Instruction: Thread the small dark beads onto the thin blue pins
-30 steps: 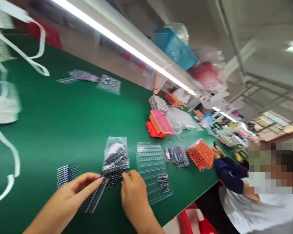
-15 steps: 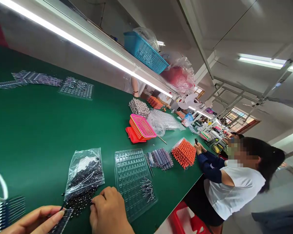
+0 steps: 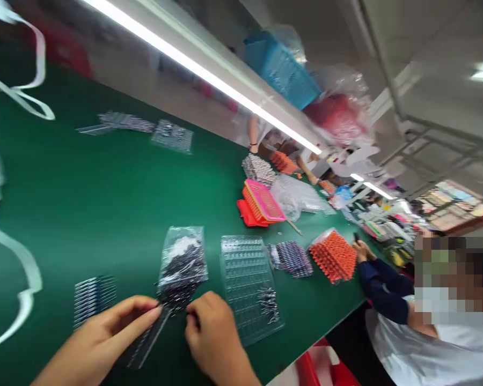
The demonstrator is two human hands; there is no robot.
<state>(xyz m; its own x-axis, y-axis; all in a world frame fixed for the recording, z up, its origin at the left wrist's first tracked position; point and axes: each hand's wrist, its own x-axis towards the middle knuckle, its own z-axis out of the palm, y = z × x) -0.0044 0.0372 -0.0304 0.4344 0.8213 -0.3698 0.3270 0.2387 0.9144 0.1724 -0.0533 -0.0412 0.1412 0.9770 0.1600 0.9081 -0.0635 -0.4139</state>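
Two bare hands over green table (image 3: 124, 203). Left hand (image 3: 104, 333) pinches dark strip (image 3: 148, 342) between thumb and fingers, strip slanting from grip toward wearer. Right hand (image 3: 216, 333), fingers curled, at edge of dark bits (image 3: 176, 299); cannot tell if it grasps any. Clear bag (image 3: 185, 256) just beyond both grips; tray (image 3: 241, 268) with pins (image 3: 269, 304) right of right grip; striped stack (image 3: 89, 300) left of left grip

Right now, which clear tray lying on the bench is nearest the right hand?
The big tray just right of the right hand, with loose pieces bunched on it; the far tray is well beyond.
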